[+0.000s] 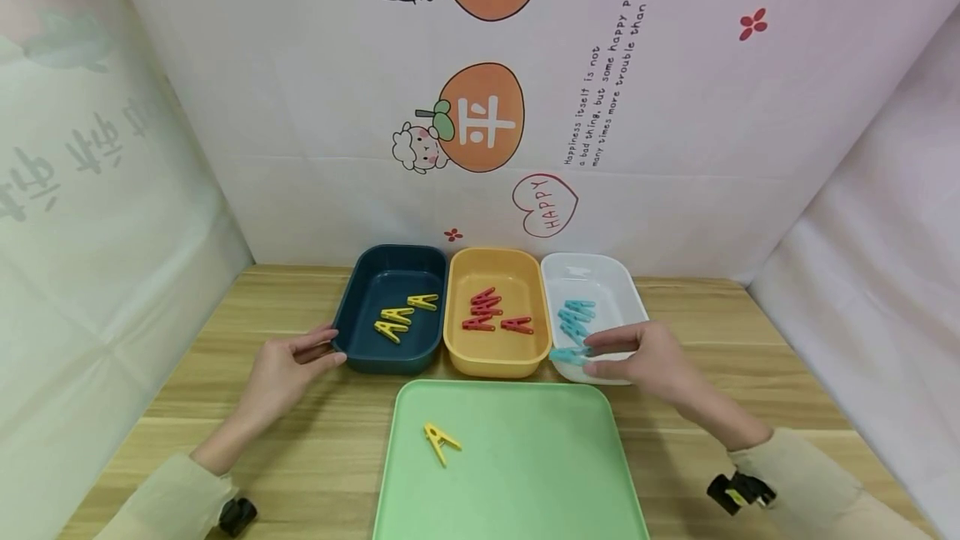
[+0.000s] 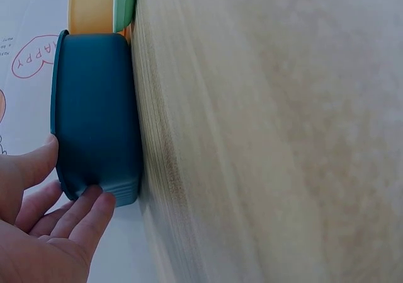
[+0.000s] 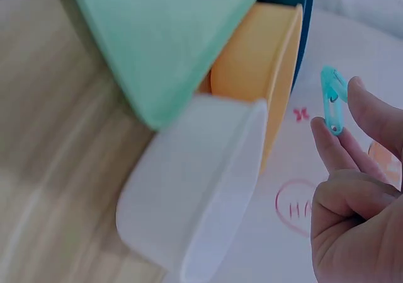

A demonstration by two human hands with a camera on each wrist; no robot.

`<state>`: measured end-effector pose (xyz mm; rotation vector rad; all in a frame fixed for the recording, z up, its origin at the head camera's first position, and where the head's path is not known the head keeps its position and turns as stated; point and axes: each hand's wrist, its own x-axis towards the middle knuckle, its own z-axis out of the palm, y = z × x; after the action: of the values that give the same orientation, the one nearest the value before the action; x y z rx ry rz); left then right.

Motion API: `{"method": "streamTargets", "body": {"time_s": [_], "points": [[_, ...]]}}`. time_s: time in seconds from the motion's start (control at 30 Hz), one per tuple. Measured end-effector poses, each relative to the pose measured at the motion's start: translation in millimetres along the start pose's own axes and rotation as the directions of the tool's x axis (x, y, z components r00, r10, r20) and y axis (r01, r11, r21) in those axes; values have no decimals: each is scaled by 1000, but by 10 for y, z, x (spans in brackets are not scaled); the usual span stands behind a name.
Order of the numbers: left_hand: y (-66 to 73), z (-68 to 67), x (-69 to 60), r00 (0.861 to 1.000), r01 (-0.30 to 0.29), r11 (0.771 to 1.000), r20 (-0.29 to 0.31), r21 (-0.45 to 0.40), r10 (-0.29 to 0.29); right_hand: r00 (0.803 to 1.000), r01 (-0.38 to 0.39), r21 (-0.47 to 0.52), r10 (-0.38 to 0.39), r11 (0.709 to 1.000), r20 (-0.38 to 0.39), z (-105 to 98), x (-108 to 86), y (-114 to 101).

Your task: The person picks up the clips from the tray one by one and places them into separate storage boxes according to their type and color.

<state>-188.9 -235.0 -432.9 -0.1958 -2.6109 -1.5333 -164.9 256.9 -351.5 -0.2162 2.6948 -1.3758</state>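
In the head view my right hand pinches a light-blue clothespin by one end, over the front of the white bin. The right wrist view shows that clothespin between thumb and fingertips. More light-blue clothespins lie in the white bin. My left hand touches the left side of the dark blue bin, thumb by its rim and fingers against its outer wall. Yellow clothespins lie in this bin. A single yellow clothespin lies on the green tray.
Between the other two bins stands a yellow-orange bin with several red clothespins. The three bins stand side by side behind the tray on a wood-grain table. A printed white cloth hangs behind them.
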Motion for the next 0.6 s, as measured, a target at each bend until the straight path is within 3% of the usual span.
{"method": "streamTargets", "body": {"time_s": [0.33,0.6], "points": [[-6,4,-11,1000,10,1000,6,-2,-10,996,-53,-61,48,997,-72,-430,273,135],[-8,4,-6,1000,3,1000,5,-8,-3,993,-82,-99,73,992,-91,-565,438,262]]}}
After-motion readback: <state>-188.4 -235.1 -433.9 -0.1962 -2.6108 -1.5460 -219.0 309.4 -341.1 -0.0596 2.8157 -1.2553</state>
